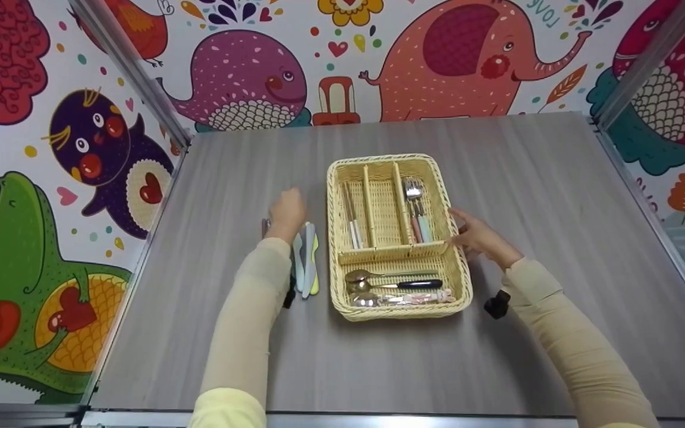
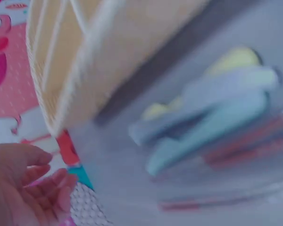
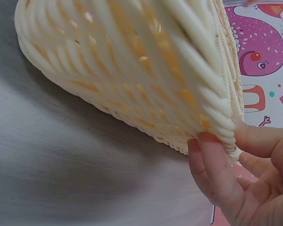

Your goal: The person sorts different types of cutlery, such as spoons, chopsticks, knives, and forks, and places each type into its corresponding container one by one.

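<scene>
Head view shows the right hand (image 1: 478,238) pinching the right rim of the wicker cutlery tray (image 1: 461,279) on the desk (image 1: 556,196). Left hand (image 1: 286,213) hovers relaxed, holding nothing, above loose knives (image 1: 307,261) beside the tray. A careless tug could tilt the tray and mix the sorted spoons (image 1: 390,285).

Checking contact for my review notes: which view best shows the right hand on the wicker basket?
The right wrist view: the right hand fills it, thumb against the wicker basket rim. The head view shows that hand small at the basket's right side. The left wrist view shows only blurred basket wall.
</scene>
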`<action>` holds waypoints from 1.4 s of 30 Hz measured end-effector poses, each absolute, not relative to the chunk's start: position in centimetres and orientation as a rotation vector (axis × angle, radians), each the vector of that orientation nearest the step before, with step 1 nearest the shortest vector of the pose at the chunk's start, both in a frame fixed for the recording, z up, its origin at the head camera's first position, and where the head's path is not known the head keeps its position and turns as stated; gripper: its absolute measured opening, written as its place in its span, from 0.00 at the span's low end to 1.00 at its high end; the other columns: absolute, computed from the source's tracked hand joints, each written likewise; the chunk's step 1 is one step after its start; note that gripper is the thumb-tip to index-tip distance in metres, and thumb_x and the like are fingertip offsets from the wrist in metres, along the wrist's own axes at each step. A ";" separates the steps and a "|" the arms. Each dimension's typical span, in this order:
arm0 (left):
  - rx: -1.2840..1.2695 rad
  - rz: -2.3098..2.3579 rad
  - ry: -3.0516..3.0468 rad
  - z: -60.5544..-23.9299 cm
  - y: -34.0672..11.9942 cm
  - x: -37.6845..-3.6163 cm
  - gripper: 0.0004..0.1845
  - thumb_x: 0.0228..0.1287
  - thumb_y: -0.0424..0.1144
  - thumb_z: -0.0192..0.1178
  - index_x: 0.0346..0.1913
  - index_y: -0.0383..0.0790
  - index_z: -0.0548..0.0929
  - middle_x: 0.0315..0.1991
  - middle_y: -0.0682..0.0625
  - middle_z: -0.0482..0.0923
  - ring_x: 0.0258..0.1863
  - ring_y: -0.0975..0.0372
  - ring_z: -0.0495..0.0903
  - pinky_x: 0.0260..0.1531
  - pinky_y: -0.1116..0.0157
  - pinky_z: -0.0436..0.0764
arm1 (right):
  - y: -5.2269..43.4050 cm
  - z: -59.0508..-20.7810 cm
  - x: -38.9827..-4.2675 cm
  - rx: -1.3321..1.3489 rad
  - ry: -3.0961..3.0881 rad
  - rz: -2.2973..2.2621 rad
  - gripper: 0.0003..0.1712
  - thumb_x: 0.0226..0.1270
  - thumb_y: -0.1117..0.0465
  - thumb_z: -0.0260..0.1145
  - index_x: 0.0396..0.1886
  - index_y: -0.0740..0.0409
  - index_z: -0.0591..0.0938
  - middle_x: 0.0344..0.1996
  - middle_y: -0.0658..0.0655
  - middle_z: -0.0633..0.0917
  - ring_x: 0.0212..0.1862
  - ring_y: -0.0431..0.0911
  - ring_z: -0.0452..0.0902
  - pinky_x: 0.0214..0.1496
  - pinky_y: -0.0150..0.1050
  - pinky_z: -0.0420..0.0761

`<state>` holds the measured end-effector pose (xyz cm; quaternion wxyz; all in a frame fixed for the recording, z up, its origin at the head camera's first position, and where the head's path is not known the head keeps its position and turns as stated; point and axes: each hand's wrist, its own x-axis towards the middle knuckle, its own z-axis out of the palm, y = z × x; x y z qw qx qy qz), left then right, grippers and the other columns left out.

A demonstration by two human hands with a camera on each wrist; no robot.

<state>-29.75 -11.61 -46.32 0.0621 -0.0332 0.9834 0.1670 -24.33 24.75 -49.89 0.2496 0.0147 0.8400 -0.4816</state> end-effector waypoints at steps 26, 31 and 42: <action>-0.452 0.486 2.648 -52.1 -18.7 -24.6 0.10 0.61 0.32 0.51 0.38 0.28 0.78 0.31 0.42 0.76 0.25 0.58 0.72 0.29 0.61 0.79 | 24.8 -49.7 -24.3 0.031 2.278 -1.300 0.44 0.64 0.69 0.56 0.73 0.54 0.43 0.36 0.61 0.71 0.19 0.38 0.71 0.25 0.41 0.79; -0.460 0.562 2.669 -52.4 -18.7 -24.3 0.11 0.61 0.33 0.51 0.39 0.27 0.78 0.34 0.39 0.77 0.28 0.56 0.75 0.32 0.60 0.79 | 24.6 -49.8 -24.4 0.044 2.281 -1.283 0.44 0.64 0.70 0.56 0.73 0.53 0.43 0.36 0.61 0.71 0.19 0.38 0.70 0.25 0.41 0.79; -0.628 0.991 2.421 -51.6 -20.2 -25.1 0.05 0.60 0.34 0.48 0.31 0.34 0.70 0.21 0.47 0.68 0.17 0.62 0.69 0.17 0.67 0.72 | 24.6 -49.7 -24.4 0.064 2.283 -1.269 0.43 0.64 0.69 0.55 0.73 0.52 0.43 0.36 0.60 0.70 0.20 0.38 0.69 0.26 0.43 0.80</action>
